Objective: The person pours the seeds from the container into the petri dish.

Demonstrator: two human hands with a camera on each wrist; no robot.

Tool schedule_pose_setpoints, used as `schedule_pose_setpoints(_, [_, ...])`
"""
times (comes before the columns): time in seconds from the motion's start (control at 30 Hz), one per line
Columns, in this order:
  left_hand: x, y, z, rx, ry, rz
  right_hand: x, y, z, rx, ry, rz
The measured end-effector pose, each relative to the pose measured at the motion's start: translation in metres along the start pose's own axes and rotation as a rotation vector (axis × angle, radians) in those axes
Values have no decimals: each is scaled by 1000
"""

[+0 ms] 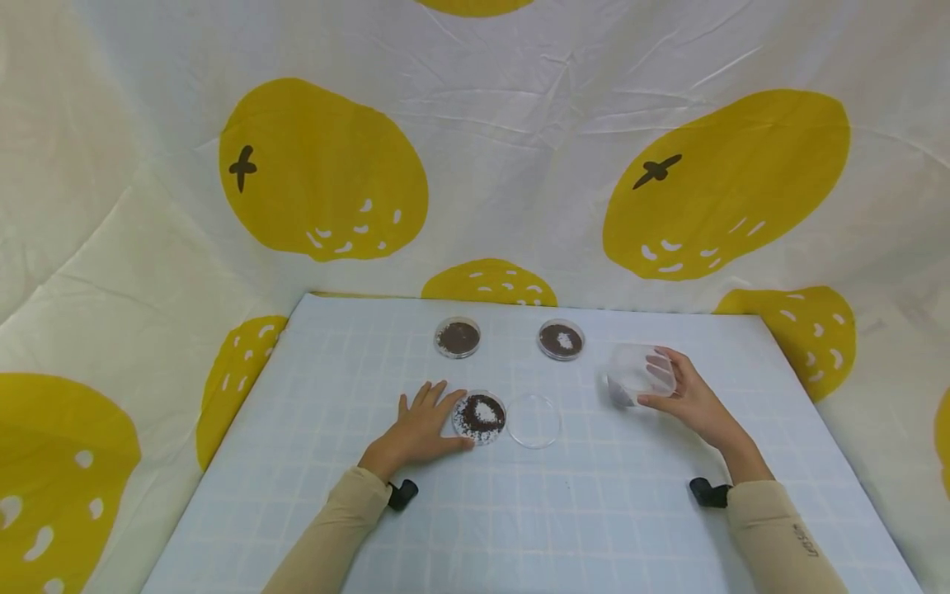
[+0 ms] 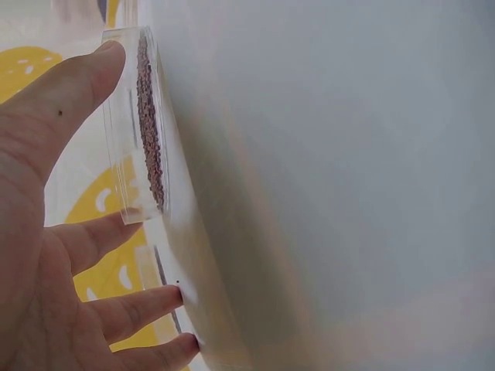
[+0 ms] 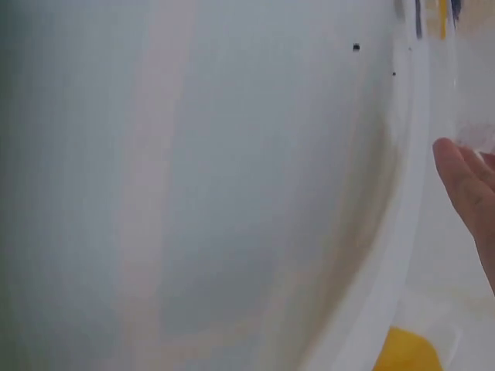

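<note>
My left hand rests at the left side of a clear petri dish. The dish holds dark brown granules with white bits heaped in the middle and scattered towards its near edge. In the left wrist view the thumb and index finger grip its wall from two sides; the other fingers are spread. Just right of it lies a clear round lid. My right hand holds a clear plastic tub by its right side, with something greyish at its lower left. The right wrist view shows only some fingers.
Behind these stand two more petri dishes with brown granules: the left dish shows mostly brown, the right dish has a white patch. A pale checked cloth covers the table. Fabric with yellow fruit prints hangs behind and at the sides.
</note>
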State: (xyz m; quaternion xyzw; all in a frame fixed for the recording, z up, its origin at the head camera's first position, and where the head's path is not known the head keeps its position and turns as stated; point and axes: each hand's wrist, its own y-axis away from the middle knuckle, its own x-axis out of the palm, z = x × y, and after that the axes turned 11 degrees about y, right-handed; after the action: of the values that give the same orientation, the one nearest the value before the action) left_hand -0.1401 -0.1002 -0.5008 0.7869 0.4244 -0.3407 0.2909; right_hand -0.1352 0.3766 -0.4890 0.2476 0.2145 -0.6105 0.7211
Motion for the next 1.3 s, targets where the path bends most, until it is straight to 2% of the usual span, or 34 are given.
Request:
schedule_pose_setpoints(0.27, [0, 0, -1, 0, -1, 0, -17, 2, -15, 50, -4, 25])
schedule_pose_setpoints(0.53, [0, 1, -1, -2, 4, -2, -23, 1, -27, 74, -5, 45])
schedule_pose_setpoints(1.0, [-1, 2, -3, 0, 9, -11, -29, 1, -31, 85, 16, 83])
schedule_pose_setpoints(1.3, [-2, 2, -6, -5, 0, -1, -43, 6, -13, 58, 88, 66])
